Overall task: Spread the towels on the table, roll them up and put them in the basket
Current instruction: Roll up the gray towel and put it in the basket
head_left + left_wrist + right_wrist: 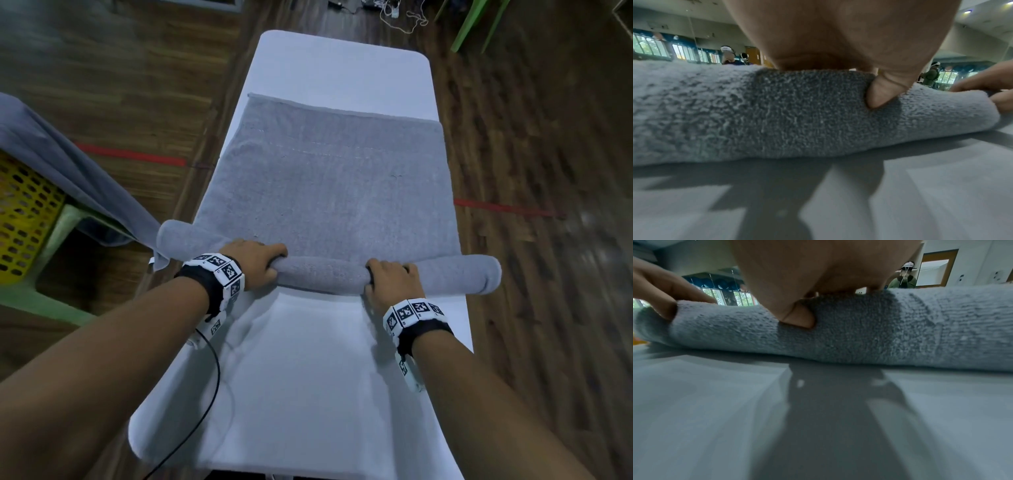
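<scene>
Towel on table: one grey towel (335, 178) is laid along the white table (308, 394); its near end has been wound into a roll (322, 274), while the larger far part is seen lying flat.
Roll ends: both ends are seen overhanging the table's long edges, the left end (174, 236) set further forward than the right end (479, 274), so the roll is judged skewed.
Left hand: the left hand (251, 262) is clamped on the roll left of centre, fingers over the top and thumb (882, 95) dug into the near face.
Right hand: the right hand (388, 279) is clamped on the roll right of centre, thumb (798, 318) pressed into the pile; the hands are held apart.
Risk, skew: a cone-shaped roll is likely if the slant is not corrected.
Risk, slack: the unsupported ends could sag and loosen, since only the middle is gripped.
Risk, slip: the flat part could be dragged across the smooth table if the roll is pushed, not turned.
Second towel: one more grey towel (68, 161) is seen draped over the yellow basket (24, 212) at the left.
Count: two towels, one basket, one table, two hands.
</scene>
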